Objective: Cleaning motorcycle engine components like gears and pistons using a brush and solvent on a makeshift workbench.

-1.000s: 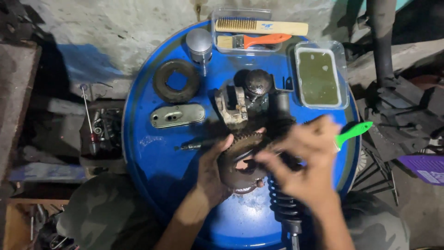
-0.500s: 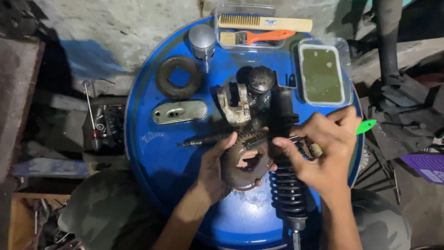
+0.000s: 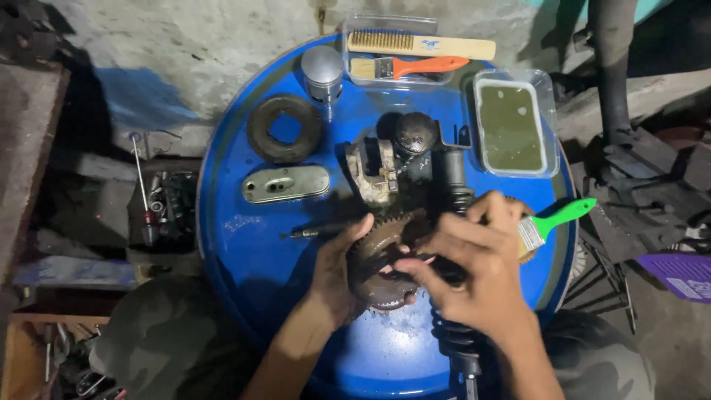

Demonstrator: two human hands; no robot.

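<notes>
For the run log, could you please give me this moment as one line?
left hand: holds sprocket | right hand: on sprocket, holds green-handled brush | surface: blue drum lid | nearby: shock absorber

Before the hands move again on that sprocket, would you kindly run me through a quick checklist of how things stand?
1. Left hand grips the sprocket at its left edge: ok.
2. Right hand rests over the sprocket's right side: ok.
3. What the right fingers pinch: cannot tell, hidden.
4. Green-handled brush free of the hand: cannot tell.
5. Shock absorber lies under the right hand, overhanging the blue drum: not ok.
6. Tray of greenish liquid apart from both hands: ok.
</notes>
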